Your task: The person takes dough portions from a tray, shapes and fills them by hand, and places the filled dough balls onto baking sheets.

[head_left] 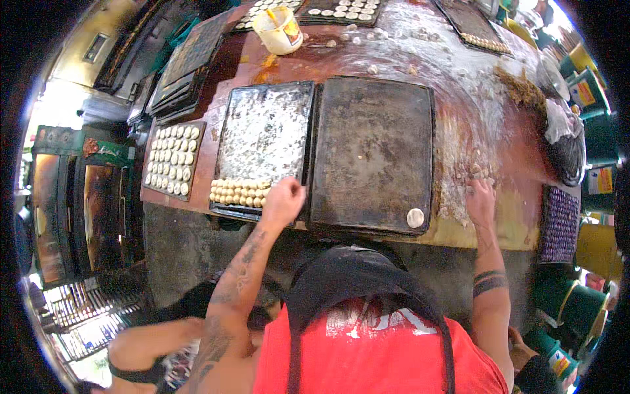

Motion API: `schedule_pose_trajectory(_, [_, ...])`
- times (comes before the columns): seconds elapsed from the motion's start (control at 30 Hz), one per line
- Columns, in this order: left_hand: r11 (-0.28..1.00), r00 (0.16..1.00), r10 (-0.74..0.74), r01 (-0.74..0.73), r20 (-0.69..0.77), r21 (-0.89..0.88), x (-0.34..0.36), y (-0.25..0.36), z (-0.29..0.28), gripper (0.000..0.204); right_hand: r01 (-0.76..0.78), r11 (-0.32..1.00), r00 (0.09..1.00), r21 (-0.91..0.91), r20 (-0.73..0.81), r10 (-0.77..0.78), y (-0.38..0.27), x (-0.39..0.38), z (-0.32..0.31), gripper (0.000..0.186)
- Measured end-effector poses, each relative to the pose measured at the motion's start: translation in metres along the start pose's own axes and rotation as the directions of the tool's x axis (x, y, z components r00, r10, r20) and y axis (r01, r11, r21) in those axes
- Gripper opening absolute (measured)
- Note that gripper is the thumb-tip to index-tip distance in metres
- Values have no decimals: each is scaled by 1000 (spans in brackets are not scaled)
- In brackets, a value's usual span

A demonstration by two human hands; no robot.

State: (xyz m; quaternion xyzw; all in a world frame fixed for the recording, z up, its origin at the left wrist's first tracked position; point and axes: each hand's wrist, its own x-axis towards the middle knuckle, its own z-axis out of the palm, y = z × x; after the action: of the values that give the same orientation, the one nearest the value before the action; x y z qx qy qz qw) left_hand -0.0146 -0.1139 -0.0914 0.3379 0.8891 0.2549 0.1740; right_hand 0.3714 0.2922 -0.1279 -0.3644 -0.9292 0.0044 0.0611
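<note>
My left hand (286, 199) is closed at the right end of several rows of small round dough balls (237, 192). These balls line the near edge of a flour-dusted baking tray (266, 134). Whatever the left fingers hold, if anything, is hidden. Beside that tray lies a dark baking tray (374, 148) with one flattened white dough round (415, 218) in its near right corner. To the right of it, my right hand (482, 197) is down on the floury tabletop, fingers bent together at some small dough pieces (478, 173). What is between them is too small to make out.
A smaller tray of shaped dough pieces (172, 159) sits at the table's left edge. Stacked dark trays (187, 69) and a white bucket (278, 31) stand behind. Right of the table are a purple-filled tray (559, 223) and green bins (577, 305). Another person's arm (147, 345) shows lower left.
</note>
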Motion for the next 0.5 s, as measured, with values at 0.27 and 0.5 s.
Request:
schedule_pose_trajectory(0.27, [910,953,251,-293,173,294,-6,-47,-34,14,-304,-358,677,883,464,571,-26,-18,41,25])
schedule_pose_trajectory(0.5, [400,976,-124,214,179,-891,58,48,5,32,32,423,999,906,-14,-46,-267,48,-79,24])
